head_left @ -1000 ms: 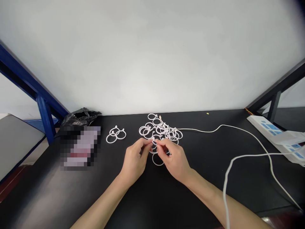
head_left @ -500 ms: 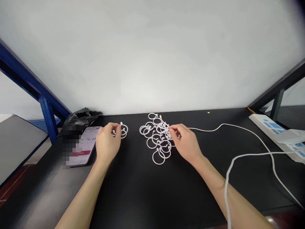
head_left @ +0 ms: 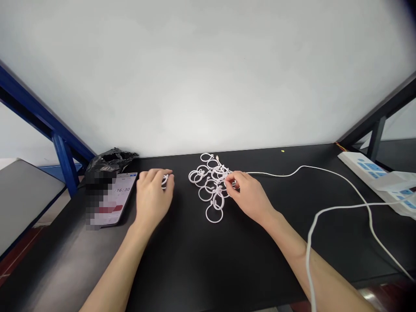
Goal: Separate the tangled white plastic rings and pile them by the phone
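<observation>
A tangled pile of thin white rings [head_left: 214,214], each with a small nub, lies on the black tabletop [head_left: 195,264]. My right hand [head_left: 250,195] is at the pile's right side, thumb and forefinger pinched on a white ring there; the fingertips partly hide it. To the left, my left hand [head_left: 153,195] is low over a few separate white rings [head_left: 164,180]. Its thumb and forefinger are apart, and the hand covers part of those rings.
Left of my left hand lies a phone [head_left: 118,199] showing a timer, with a black plastic bag [head_left: 112,160] behind it. A white cable [head_left: 328,211] crosses my right forearm. At the right is a white power strip [head_left: 386,190]. A pale wall [head_left: 208,86] stands behind.
My left hand has moved slightly right and its fingers have spread from the rings. My right hand has shifted a little left into the pile, and some rings there have moved.
</observation>
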`<state>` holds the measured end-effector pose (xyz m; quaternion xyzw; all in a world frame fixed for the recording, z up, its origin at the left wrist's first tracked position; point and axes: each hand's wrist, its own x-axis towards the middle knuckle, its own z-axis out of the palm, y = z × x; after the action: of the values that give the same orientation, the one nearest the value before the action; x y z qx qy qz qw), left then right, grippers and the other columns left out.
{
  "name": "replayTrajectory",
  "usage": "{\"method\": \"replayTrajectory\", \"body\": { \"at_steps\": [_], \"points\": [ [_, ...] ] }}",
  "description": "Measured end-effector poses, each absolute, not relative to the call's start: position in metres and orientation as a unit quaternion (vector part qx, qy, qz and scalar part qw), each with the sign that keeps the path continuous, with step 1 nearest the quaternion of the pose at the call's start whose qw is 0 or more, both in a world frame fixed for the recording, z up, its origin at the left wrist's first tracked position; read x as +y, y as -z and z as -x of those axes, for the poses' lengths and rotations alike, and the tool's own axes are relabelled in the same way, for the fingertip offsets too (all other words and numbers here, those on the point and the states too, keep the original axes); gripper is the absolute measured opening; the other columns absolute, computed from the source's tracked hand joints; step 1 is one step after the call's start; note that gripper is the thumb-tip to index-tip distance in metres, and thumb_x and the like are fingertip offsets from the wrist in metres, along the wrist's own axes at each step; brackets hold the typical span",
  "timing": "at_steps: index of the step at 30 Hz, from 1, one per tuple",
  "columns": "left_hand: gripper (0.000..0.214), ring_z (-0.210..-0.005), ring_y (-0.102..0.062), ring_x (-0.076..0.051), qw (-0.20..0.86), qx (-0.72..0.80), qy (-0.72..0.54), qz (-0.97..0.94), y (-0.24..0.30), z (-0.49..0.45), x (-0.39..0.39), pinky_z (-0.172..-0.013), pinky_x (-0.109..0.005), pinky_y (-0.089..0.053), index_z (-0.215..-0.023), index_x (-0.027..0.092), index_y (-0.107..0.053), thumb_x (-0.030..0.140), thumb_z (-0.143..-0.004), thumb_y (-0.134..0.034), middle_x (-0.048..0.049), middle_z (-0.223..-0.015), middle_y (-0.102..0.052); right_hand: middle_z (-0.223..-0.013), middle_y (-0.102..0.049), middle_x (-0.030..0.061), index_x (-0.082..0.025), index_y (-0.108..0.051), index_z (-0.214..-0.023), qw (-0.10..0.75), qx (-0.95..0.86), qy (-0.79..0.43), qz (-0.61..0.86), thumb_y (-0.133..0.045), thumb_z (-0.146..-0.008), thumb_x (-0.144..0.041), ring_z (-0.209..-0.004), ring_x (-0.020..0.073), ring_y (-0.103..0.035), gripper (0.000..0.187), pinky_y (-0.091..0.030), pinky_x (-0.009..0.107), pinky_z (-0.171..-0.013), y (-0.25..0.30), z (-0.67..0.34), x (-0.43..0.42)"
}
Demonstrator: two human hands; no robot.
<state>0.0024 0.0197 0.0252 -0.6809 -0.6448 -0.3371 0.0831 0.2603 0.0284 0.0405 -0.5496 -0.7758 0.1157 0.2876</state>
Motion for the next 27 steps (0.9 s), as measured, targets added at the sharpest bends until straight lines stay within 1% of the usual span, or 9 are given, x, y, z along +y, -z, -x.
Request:
{"method": "replayTrajectory", "body": {
  "at_steps": [2, 4, 6, 8, 9, 11, 15, 21, 27],
  "points": [
    [0.022, -0.090, -0.056, -0.024, 0.026, -0.578, 0.358, 0.733, -0.028, -0.020, 0.013, -0.083, -0.039, -0.045, -0.097, 0.021, -0.066, 0.029, -0.095, -0.046, -0.0067, -0.096, -0.069, -0.085, -0.068, 0.0013, -0.023, -0.059, -0.082, 0.304, -0.759, -0.134, 0.559, -0.051, -0.089, -0.022, -0.075, 0.0173, -0.063, 0.010, -0.047, 0.030, -0.064, -0.041, -0.260, 0.028],
    [0.019, -0.087, -0.056, -0.021, -0.014, -0.512, 0.353, 0.783, -0.027, -0.040, 0.004, -0.082, -0.037, -0.045, -0.096, 0.022, -0.065, 0.029, -0.095, -0.048, -0.0053, -0.092, -0.069, -0.083, -0.068, 0.0006, -0.024, -0.059, -0.084, 0.327, -0.750, -0.151, 0.555, -0.052, -0.089, -0.022, -0.072, 0.0164, -0.063, 0.009, -0.047, 0.029, -0.064, -0.041, -0.259, 0.027],
    [0.017, -0.085, -0.056, -0.021, -0.018, -0.474, 0.344, 0.810, -0.023, -0.058, -0.003, -0.077, -0.036, -0.043, -0.096, 0.021, -0.065, 0.032, -0.093, -0.053, -0.0051, -0.090, -0.069, -0.080, -0.068, -0.0004, -0.024, -0.060, -0.084, 0.348, -0.742, -0.166, 0.548, -0.053, -0.088, -0.021, -0.070, 0.0156, -0.063, 0.009, -0.047, 0.028, -0.065, -0.038, -0.256, 0.026],
    [0.017, -0.081, -0.055, -0.020, -0.005, -0.459, 0.343, 0.819, -0.018, -0.072, -0.008, -0.072, -0.035, -0.041, -0.091, 0.020, -0.065, 0.037, -0.089, -0.059, -0.0044, -0.084, -0.069, -0.077, -0.066, -0.0013, -0.023, -0.059, -0.083, 0.361, -0.737, -0.173, 0.545, -0.053, -0.087, -0.020, -0.068, 0.0148, -0.062, 0.008, -0.047, 0.028, -0.064, -0.036, -0.254, 0.024],
    [0.018, -0.078, -0.055, -0.020, 0.003, -0.457, 0.344, 0.820, -0.015, -0.077, -0.010, -0.070, -0.034, -0.039, -0.086, 0.020, -0.065, 0.037, -0.088, -0.061, -0.0036, -0.080, -0.068, -0.076, -0.066, -0.0016, -0.023, -0.059, -0.082, 0.365, -0.735, -0.175, 0.544, -0.054, -0.087, -0.020, -0.067, 0.0143, -0.061, 0.008, -0.046, 0.027, -0.064, -0.035, -0.252, 0.023],
    [0.016, -0.073, -0.053, -0.018, 0.013, -0.459, 0.347, 0.818, -0.011, -0.082, -0.010, -0.067, -0.033, -0.036, -0.078, 0.020, -0.062, 0.033, -0.088, -0.061, -0.0019, -0.073, -0.066, -0.074, -0.065, -0.0021, -0.023, -0.059, -0.080, 0.372, -0.733, -0.176, 0.541, -0.054, -0.087, -0.020, -0.065, 0.0136, -0.060, 0.009, -0.046, 0.026, -0.062, -0.034, -0.250, 0.022],
    [0.015, -0.070, -0.051, -0.016, 0.001, -0.475, 0.359, 0.803, -0.011, -0.081, -0.008, -0.066, -0.032, -0.035, -0.074, 0.020, -0.059, 0.020, -0.089, -0.055, 0.0000, -0.070, -0.063, -0.073, -0.065, -0.0015, -0.023, -0.058, -0.079, 0.367, -0.730, -0.170, 0.551, -0.054, -0.087, -0.022, -0.064, 0.0143, -0.060, 0.009, -0.045, 0.027, -0.062, -0.033, -0.248, 0.022],
    [0.017, -0.070, -0.051, -0.016, -0.044, -0.493, 0.407, 0.768, -0.021, -0.075, -0.006, -0.069, -0.031, -0.040, -0.071, 0.021, -0.053, 0.020, -0.088, -0.053, 0.0003, -0.069, -0.061, -0.072, -0.067, -0.0001, -0.023, -0.056, -0.075, 0.359, -0.704, -0.141, 0.597, -0.054, -0.085, -0.026, -0.063, 0.0158, -0.061, 0.011, -0.044, 0.028, -0.061, -0.035, -0.255, 0.027],
    [0.015, -0.072, -0.053, -0.015, -0.081, -0.518, 0.408, 0.747, -0.023, -0.069, -0.004, -0.070, -0.030, -0.043, -0.074, 0.021, -0.054, 0.022, -0.089, -0.053, -0.0002, -0.074, -0.062, -0.073, -0.068, -0.0009, -0.023, -0.058, -0.078, 0.380, -0.670, -0.161, 0.617, -0.055, -0.086, -0.030, -0.060, 0.0148, -0.061, 0.012, -0.044, 0.027, -0.059, -0.035, -0.264, 0.033]
  ]
}}
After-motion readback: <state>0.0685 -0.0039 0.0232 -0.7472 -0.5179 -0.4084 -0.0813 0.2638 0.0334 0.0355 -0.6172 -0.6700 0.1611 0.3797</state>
